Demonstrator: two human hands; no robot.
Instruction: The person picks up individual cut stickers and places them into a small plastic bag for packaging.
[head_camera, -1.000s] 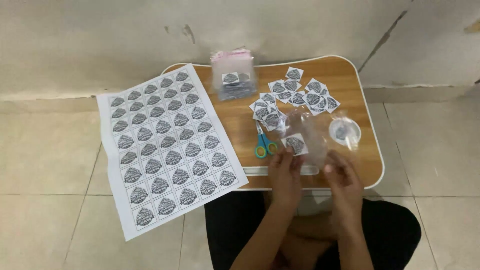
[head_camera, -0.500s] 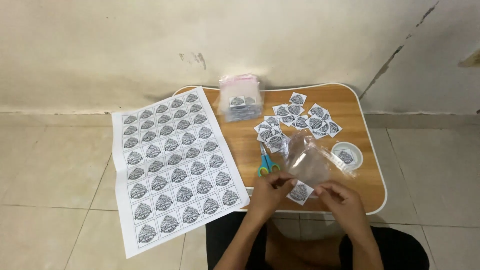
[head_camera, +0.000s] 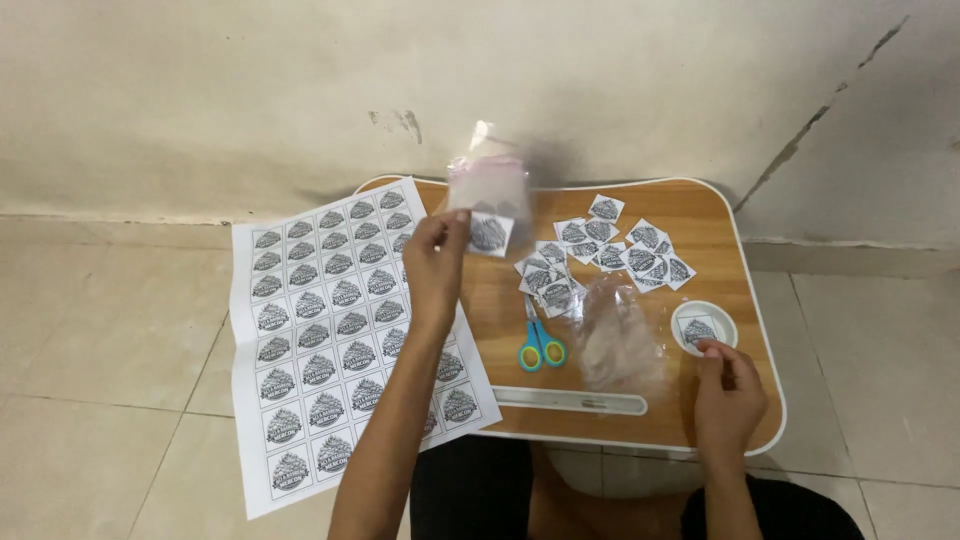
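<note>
Clear plastic and wood-grain fill the low table (head_camera: 640, 415). The left hand (head_camera: 437, 262) is lifted over its far left part, fingers pinching a small clear bag with a square printed label (head_camera: 489, 234) inside — held just near of the stack of filled bags (head_camera: 488, 180), which lies far and slightly right of the grip. The right hand (head_camera: 728, 385) rests at the near right, fingertips pressed on the rim of a round white dish (head_camera: 704, 327), well apart from that stack. A printed label sheet (head_camera: 330, 330) lies left; blue scissors (head_camera: 541, 345), loose empty bags (head_camera: 620, 335) and cut labels (head_camera: 610, 250) sit between.
</note>
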